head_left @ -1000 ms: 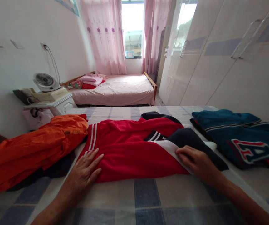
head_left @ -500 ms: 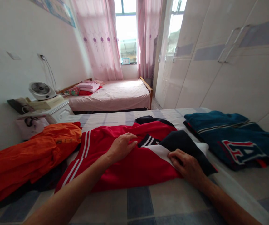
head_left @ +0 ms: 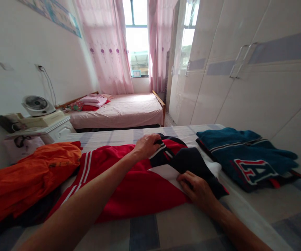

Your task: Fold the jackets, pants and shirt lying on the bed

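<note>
A red jacket (head_left: pixel 129 184) with white stripes and navy and white panels lies spread across the checked bed (head_left: pixel 150 233) in front of me. My left hand (head_left: pixel 146 146) reaches over it to the far side, fingers closed on the striped navy collar edge. Nearer to me, my right hand (head_left: pixel 196 190) presses on the jacket where the white panel meets the navy part, fingers curled onto the cloth.
An orange garment (head_left: pixel 24 177) is heaped at the left. A folded teal garment (head_left: pixel 244 162) with a red letter lies at the right. A nightstand with a fan (head_left: pixel 36 104) stands left; a second bed (head_left: pixel 121 109) beyond; wardrobe doors (head_left: pixel 244 87) line the right.
My left hand left the jacket's near left edge, crossed over the red cloth and took hold of the far collar edge. The right hand stayed on the white and navy panel. The view tilted up.
</note>
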The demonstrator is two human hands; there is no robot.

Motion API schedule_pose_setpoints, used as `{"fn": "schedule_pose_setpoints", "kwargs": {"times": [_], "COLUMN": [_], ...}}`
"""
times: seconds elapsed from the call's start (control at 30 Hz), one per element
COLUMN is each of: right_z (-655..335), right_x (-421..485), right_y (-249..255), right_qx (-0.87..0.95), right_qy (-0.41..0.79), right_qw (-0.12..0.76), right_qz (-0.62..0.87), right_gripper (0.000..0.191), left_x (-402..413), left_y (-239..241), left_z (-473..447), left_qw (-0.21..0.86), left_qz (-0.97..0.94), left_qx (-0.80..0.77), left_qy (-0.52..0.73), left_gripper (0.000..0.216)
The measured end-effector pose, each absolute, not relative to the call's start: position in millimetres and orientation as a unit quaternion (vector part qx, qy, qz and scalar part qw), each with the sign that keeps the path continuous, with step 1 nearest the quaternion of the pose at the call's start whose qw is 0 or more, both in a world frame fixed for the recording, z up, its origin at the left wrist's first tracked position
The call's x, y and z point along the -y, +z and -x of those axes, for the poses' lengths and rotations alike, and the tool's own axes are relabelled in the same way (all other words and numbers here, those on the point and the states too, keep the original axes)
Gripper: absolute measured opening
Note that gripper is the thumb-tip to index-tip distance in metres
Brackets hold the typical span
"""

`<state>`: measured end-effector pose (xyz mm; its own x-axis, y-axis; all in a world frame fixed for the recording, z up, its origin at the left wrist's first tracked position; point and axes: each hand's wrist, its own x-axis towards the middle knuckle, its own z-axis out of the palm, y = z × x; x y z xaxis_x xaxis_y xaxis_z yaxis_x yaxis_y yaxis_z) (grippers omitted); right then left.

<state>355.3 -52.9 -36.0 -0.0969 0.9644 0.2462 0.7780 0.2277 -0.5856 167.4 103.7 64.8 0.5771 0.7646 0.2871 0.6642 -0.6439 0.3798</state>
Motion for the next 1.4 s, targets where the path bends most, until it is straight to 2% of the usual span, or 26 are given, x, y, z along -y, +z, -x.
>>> {"fn": "schedule_pose_setpoints", "kwargs": {"times": [0.13, 0.27, 0.37, 0.47, 0.6, 0.7, 0.87, 0.9, 0.97, 1.03, 1.13, 1.23, 1.3, 1.4], "right_z": [-355, -355, -355, -354, -352, -350, -349, -350, -352, -353, -355, -358, -360, -362], "right_x": [52, 51, 51, 50, 50, 52, 51, 49, 44, 40, 39, 42, 42, 38], "right_y": [-39, -38, -37, -36, -36, -30, -7, -3, 2, 2, -2, -6, -7, -7], "right_qx": [0.729, 0.727, 0.727, 0.725, 0.719, 0.726, 0.738, 0.733, 0.732, 0.742, 0.751, 0.742, 0.737, 0.74], "right_qy": [0.143, 0.131, 0.128, 0.13, 0.129, 0.122, 0.037, 0.01, -0.026, -0.035, -0.049, -0.089, -0.123, -0.15], "right_qw": [0.299, 0.304, 0.309, 0.307, 0.304, 0.292, 0.307, 0.315, 0.318, 0.305, 0.3, 0.325, 0.334, 0.301], "right_qz": [0.599, 0.601, 0.599, 0.602, 0.612, 0.611, 0.6, 0.602, 0.602, 0.596, 0.586, 0.58, 0.574, 0.583], "right_gripper": [0.02, 0.022, 0.021, 0.022, 0.025, 0.025, 0.022, 0.021, 0.021, 0.021, 0.022, 0.024, 0.027, 0.037], "left_x": [-106, -78, -42, -12, 13, 29, 36, 33, 25, 15, 2, -7, -9, -8], "left_y": [113, 148, 137, 87, 13, -10, -9, -8, -4, 6, 29, 40, 34, 14], "left_z": [-153, -110, -60, -4, 58, 77, 63, 56, 42, 31, 27, 39, 50, 63], "left_qw": [0.032, -0.078, -0.146, -0.159, -0.029, 0.048, 0.054, 0.062, 0.095, 0.168, 0.316, 0.399, 0.423, 0.448], "left_qz": [-0.852, -0.798, -0.804, -0.844, -0.9, -0.865, -0.849, -0.848, -0.837, -0.801, -0.653, -0.526, -0.504, -0.491], "left_qx": [-0.386, -0.302, -0.267, -0.298, -0.374, -0.452, -0.475, -0.474, -0.474, -0.49, -0.56, -0.596, -0.615, -0.647], "left_qy": [0.353, 0.515, 0.512, 0.417, 0.223, 0.211, 0.225, 0.23, 0.256, 0.3, 0.4, 0.457, 0.435, 0.374], "left_gripper": [0.014, 0.01, 0.012, 0.016, 0.02, 0.021, 0.062, 0.06, 0.043, 0.028, 0.034, 0.039, 0.037, 0.041]}}
